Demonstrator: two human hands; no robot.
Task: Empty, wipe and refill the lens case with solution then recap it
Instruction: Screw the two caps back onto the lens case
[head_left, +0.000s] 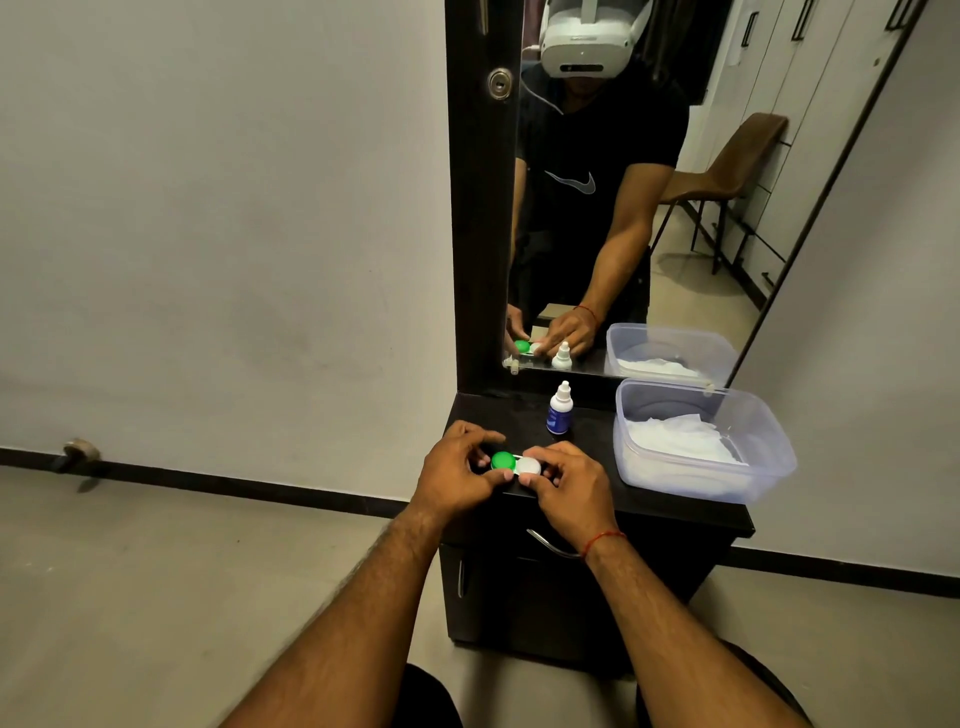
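The lens case lies on the dark cabinet top near its front edge, with a green cap on its left well and a white cap on its right. My left hand grips the case around the green cap with thumb and fingers. My right hand pinches the white cap side. Both caps sit on the case. A small solution bottle with a white nozzle cap and blue label stands upright just behind the case.
A clear plastic tub holding white tissue sits at the right of the cabinet top. A tall mirror stands behind, reflecting the person and a brown chair. A drawer handle sticks out below my right wrist.
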